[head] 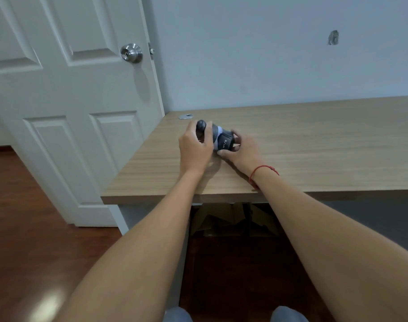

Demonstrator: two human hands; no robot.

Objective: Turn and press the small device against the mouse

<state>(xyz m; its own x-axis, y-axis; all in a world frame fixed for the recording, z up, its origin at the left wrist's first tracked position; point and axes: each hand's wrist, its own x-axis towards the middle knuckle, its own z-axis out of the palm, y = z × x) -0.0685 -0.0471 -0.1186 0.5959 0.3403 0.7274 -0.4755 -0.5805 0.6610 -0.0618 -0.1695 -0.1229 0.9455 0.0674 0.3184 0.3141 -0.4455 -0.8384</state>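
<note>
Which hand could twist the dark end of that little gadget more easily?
Probably the right hand. Its thumb and fingers already pinch the dark end of the gadget, while the left hand wraps the other end and holds it lying on the desk, so the left looks better suited to steadying.

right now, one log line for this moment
left hand grips dark device | right hand grips its other end | on desk

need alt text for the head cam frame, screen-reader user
Two bare hands hold a small dark grey and white device lying on its side on a light wood desk: the left hand grips one end, the right hand pinches the other. A white panelled door with a metal knob stands to the left.
</note>
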